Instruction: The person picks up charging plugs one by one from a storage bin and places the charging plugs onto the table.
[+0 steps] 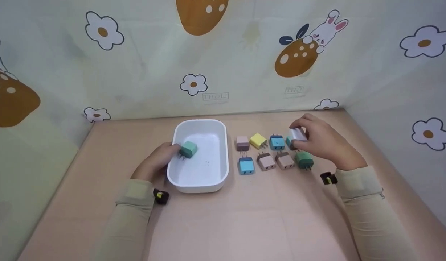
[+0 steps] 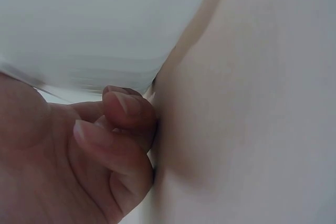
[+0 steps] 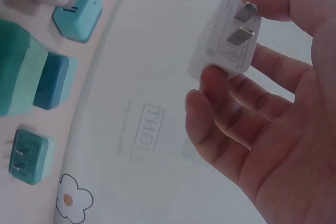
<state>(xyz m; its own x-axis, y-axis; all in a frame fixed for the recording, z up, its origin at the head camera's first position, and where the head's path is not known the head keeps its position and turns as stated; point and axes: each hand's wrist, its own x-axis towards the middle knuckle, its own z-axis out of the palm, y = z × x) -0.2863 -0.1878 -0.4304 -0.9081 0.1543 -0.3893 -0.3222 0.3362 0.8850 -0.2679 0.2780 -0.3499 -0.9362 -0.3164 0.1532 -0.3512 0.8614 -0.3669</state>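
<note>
In the head view my left hand (image 1: 155, 159) grips the left wall of a white plastic tub (image 1: 198, 188), its thumb at the rim. The left wrist view shows curled fingers (image 2: 126, 156) low against the tub's outer side. Inside the tub, near that thumb, lies a green charger plug (image 1: 189, 149). My right hand (image 1: 322, 141) pinches a white charger plug (image 1: 298, 134) above the right end of the plug rows. Two metal prongs of this white plug (image 3: 223, 40) show in the right wrist view. Below that hand are a teal plug (image 1: 290, 143), partly hidden, and a green plug (image 1: 304, 160).
Right of the tub, two rows of plugs lie on the table (image 1: 223, 224): a mauve one (image 1: 242, 143), a yellow one (image 1: 258, 140), blue ones (image 1: 246, 165) and pinkish ones (image 1: 266, 161). A patterned cloth (image 1: 154, 72) hangs behind the table and along its sides.
</note>
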